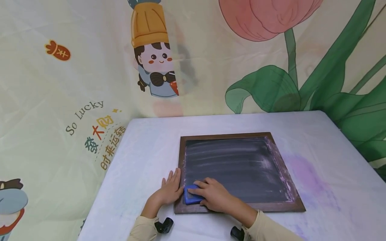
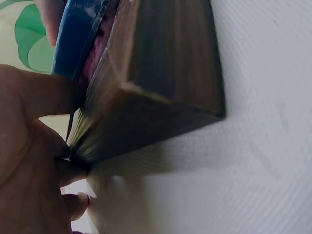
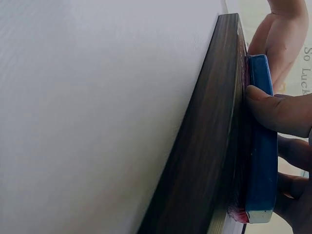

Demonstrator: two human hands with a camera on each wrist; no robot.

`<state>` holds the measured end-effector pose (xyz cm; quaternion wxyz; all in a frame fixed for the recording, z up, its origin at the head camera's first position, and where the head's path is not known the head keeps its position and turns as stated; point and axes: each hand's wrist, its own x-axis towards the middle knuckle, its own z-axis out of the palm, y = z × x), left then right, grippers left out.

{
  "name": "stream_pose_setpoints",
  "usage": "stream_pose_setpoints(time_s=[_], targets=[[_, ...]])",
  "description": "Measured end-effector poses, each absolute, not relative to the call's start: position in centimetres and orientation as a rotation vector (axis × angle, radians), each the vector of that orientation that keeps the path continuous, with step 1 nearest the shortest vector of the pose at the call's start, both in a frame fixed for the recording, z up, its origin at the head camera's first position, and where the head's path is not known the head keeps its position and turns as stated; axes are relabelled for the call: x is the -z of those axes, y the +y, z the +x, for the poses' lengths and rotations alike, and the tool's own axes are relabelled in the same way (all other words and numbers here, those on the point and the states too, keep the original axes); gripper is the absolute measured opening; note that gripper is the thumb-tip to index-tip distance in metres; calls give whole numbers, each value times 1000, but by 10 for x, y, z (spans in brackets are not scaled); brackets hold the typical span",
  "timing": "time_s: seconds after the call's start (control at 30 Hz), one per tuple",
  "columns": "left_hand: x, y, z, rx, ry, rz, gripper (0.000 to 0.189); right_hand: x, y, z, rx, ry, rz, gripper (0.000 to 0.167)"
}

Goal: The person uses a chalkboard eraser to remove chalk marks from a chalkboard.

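A framed blackboard (image 1: 232, 167) lies flat on the white-covered table, its dark surface streaked with chalk smears. At its lower left corner my right hand (image 1: 217, 196) holds a blue blackboard eraser (image 1: 189, 198), pinkish pad down. In the right wrist view the thumb (image 3: 273, 111) presses along the near side of the eraser, with fingers on its far side. My left hand (image 1: 169, 190) rests on the left side of the brown wooden frame (image 1: 181, 154), fingers extended and close beside the eraser. The left wrist view shows that hand at the frame's edge (image 2: 170, 63).
Pink and purple chalk dust stains the table cover (image 1: 307, 174) right of the board. Behind the table hangs a printed cloth (image 1: 205, 80) with a tulip and cartoon figures. Each wrist wears a black device, the left one (image 1: 164, 225) near the board's front edge.
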<state>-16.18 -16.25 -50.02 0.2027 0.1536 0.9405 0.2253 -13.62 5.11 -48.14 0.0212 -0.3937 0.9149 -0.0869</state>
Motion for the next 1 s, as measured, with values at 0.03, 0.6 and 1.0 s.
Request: stream_pose_setpoints(time_s=[0.03,0.6,1.0], targets=[[500,-163,-161,-628,2626,427,69,482,53,-136,267,2839,-1213,57],[500,-163,-162,-669,2612,424,75,485,153,-126,487,2980,-992,56],[498,-162,-161,-678,2603,397,76,487,215,-112,552,3046,-784,60]])
